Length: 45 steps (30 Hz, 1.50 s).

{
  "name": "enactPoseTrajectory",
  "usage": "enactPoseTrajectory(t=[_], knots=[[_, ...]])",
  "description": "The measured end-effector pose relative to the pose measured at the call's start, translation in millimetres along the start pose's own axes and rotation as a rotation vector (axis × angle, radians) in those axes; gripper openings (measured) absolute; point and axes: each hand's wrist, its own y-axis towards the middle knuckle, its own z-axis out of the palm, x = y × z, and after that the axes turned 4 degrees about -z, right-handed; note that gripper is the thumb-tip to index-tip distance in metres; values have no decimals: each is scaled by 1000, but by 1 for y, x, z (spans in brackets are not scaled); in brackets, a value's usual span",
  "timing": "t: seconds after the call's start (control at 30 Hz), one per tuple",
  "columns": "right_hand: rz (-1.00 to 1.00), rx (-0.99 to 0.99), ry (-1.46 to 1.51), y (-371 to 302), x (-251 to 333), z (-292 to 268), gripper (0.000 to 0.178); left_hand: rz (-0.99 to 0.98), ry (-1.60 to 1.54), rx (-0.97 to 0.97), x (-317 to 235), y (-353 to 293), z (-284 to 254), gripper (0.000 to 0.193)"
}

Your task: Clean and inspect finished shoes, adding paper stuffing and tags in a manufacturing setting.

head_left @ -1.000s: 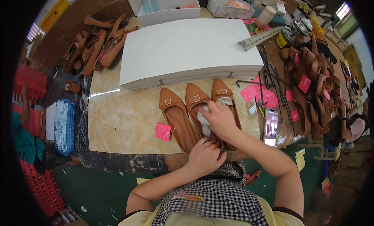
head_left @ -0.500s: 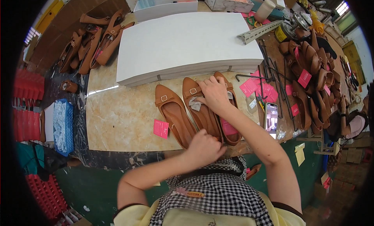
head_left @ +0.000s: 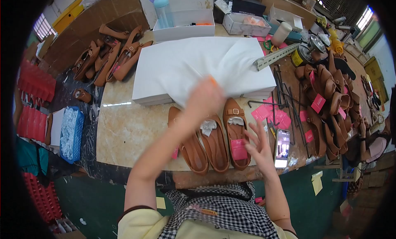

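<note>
Three brown pointed flat shoes with buckled bows lie side by side at the near edge of the table: the left shoe (head_left: 193,154), the middle shoe (head_left: 215,150) and the right shoe (head_left: 235,131). Crumpled white paper shows in the middle and right ones; a pink card (head_left: 239,149) lies in the right one. My left hand (head_left: 205,98), smeared by motion, reaches over the shoes and grips the top sheet of white paper (head_left: 173,61), whose creases run toward my fingers. A small orange patch shows at its fingertips. Beside the right shoe, my right hand (head_left: 260,146) is open, fingers spread.
A metal angle bar (head_left: 276,56) rests on the paper stack's right end. Black hooked rods (head_left: 291,103), pink cards (head_left: 280,118) and a phone (head_left: 282,148) lie to the right. Brown shoes are heaped at far left (head_left: 109,59) and right (head_left: 330,90). A blue basket (head_left: 74,134) stands left.
My left hand has gone from the shoes' heels up to the paper, which is now creased. My right hand has left the middle shoe's toe and opened beside the right shoe.
</note>
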Motion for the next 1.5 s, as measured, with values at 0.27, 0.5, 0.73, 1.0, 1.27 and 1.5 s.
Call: enactPoseTrajectory(t=[0.27,0.5,0.73,1.0,1.27,1.5], knots=[[879,247,695,-1,43,50,47,181,-574,-123,-37,-138,-10,20],[-355,695,-348,5,81,101,88,-573,-606,-411,-1,-155,-19,27],[-125,394,-56,54,11,129,50,-232,-156,151,-4,-206,1,36],[-1027,371,-1195,64,-26,197,12,-158,-112,253,-27,-216,19,26],[-635,449,-909,103,-35,174,51,-80,-59,117,-31,-213,29,21],[-508,336,-359,105,-20,78,35,-349,-181,-242,-6,-219,-14,20]])
